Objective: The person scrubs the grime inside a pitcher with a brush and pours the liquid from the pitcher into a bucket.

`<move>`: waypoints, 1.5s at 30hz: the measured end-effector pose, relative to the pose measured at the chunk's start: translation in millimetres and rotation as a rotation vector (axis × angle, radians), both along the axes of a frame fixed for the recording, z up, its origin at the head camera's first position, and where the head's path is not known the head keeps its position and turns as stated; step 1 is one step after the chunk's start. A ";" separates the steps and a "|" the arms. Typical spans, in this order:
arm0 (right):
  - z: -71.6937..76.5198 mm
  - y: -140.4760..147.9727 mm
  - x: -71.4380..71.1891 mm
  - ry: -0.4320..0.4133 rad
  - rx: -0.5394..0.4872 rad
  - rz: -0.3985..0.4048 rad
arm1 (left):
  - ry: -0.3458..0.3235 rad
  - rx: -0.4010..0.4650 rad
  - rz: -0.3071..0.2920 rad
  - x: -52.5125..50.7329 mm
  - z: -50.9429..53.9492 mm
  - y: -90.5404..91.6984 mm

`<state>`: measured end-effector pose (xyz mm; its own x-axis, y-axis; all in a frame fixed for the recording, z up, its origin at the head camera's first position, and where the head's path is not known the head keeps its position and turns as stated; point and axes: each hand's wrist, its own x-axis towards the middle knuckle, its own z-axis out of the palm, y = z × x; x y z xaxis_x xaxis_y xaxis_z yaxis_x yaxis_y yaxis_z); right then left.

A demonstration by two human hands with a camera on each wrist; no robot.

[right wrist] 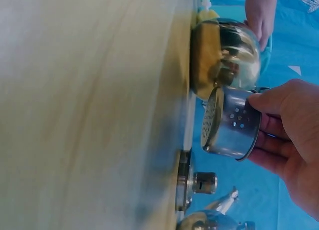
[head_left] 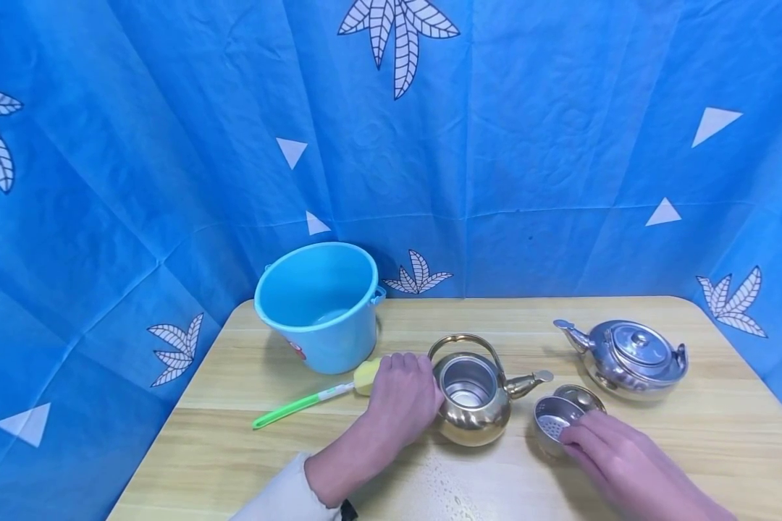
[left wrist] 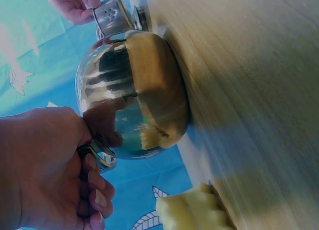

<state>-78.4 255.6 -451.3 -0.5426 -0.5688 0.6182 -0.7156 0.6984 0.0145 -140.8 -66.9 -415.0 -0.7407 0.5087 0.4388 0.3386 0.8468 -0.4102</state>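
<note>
My left hand (head_left: 404, 398) grips the handle of a gold teapot (head_left: 474, 423), which stands lidless on the table with its spout to the right. In the left wrist view the fingers curl round the handle (left wrist: 105, 161). Between thumb and fingers my right hand (head_left: 619, 456) pinches the rim of a perforated metal strainer cup (right wrist: 233, 122), held above the table to the right of the teapot. Just behind the strainer, a gold lid (head_left: 581, 396) lies on the table; its knob (right wrist: 205, 182) shows in the right wrist view.
A silver teapot (head_left: 638, 362) with its lid on stands at the right. At the back left is a light blue bucket (head_left: 326, 340). A green-handled brush (head_left: 287, 411) with a yellow sponge head (head_left: 365, 376) lies before it. Water drops wet the table (head_left: 452, 492) near the front.
</note>
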 end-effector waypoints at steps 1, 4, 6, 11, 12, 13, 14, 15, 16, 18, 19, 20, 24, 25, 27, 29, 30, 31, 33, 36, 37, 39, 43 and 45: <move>-0.6 -1.0 -0.1 -0.004 -0.002 0.005 | -0.001 0.000 0.001 0.0 0.1 -0.1; -2.9 -2.9 -1.2 -0.005 -0.002 0.021 | -0.003 -0.002 0.004 0.1 0.1 -0.1; -4.7 -3.6 -2.1 -0.003 -0.008 0.037 | 0.004 -0.005 0.004 0.2 0.5 -0.1; -6.7 -4.3 -3.1 -0.013 -0.012 0.050 | 0.020 -0.018 0.001 0.0 0.5 -0.1; -6.8 -4.5 -3.1 -0.019 -0.008 0.047 | 0.020 -0.021 0.000 -0.1 0.6 -0.2; -6.6 -4.6 -3.0 -0.023 -0.004 0.042 | 0.019 -0.024 -0.001 -0.3 0.5 -0.3; -6.5 -4.8 -3.0 -0.027 0.002 0.038 | 0.018 -0.026 -0.002 -0.4 0.5 -0.4; -6.4 -5.0 -3.1 -0.031 0.006 0.035 | 0.018 -0.029 -0.004 -0.5 0.4 -0.5; -6.2 -5.2 -3.1 -0.035 0.011 0.031 | 0.019 -0.031 -0.005 -0.5 0.3 -0.6; -6.0 -5.5 -3.4 -0.041 0.019 0.027 | 0.019 -0.030 -0.007 -0.7 0.2 -0.9; -6.0 -5.6 -3.6 -0.044 0.022 0.025 | 0.018 -0.030 -0.008 -0.9 0.1 -1.0; -6.1 -5.6 -3.8 -0.047 0.027 0.023 | 0.018 -0.031 -0.008 -0.9 0.1 -1.0; -6.5 -5.2 -4.6 -0.057 0.044 0.018 | -0.006 -0.044 -0.004 -1.4 -0.2 -1.0; -6.5 -5.0 -4.8 -0.061 0.049 0.014 | -0.015 -0.048 -0.001 -1.5 -0.2 -0.9; -6.2 -4.8 -4.9 -0.066 0.058 0.009 | -0.035 -0.063 0.005 -1.6 -0.2 -0.5; -6.0 -5.0 -5.1 -0.076 0.060 0.007 | -0.047 -0.071 0.010 -1.8 -0.2 -0.2; -5.8 -5.3 -5.1 -0.081 0.063 0.002 | -0.049 -0.072 0.011 -1.8 -0.4 -0.1; -5.5 -5.6 -5.0 -0.085 0.066 -0.005 | -0.046 -0.073 0.009 -1.7 -0.2 0.0; -5.4 -6.2 -5.1 -0.094 0.076 -0.015 | -0.034 -0.066 0.004 -1.7 -0.5 -0.3; -5.2 -6.6 -5.1 -0.112 0.099 -0.029 | -0.006 -0.043 -0.004 -1.7 -0.3 -0.8; -5.2 -6.5 -5.3 -0.116 0.105 -0.029 | 0.001 -0.036 -0.007 -1.6 -0.2 -0.9; -6.0 -5.9 -5.8 -0.126 0.112 -0.021 | 0.007 -0.024 -0.007 -1.4 0.0 -1.1; -6.6 -5.7 -8.0 -0.120 0.104 -0.014 | 0.005 -0.028 -0.004 -0.7 0.5 -1.0; -6.0 -6.3 -9.1 -0.110 0.091 -0.010 | 0.003 -0.036 0.001 -0.4 0.9 -0.9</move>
<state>-87.5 249.3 -457.4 -0.6097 -0.6145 0.5006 -0.7097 0.7045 0.0004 -141.2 -67.8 -414.0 -0.7397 0.5236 0.4227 0.3367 0.8318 -0.4413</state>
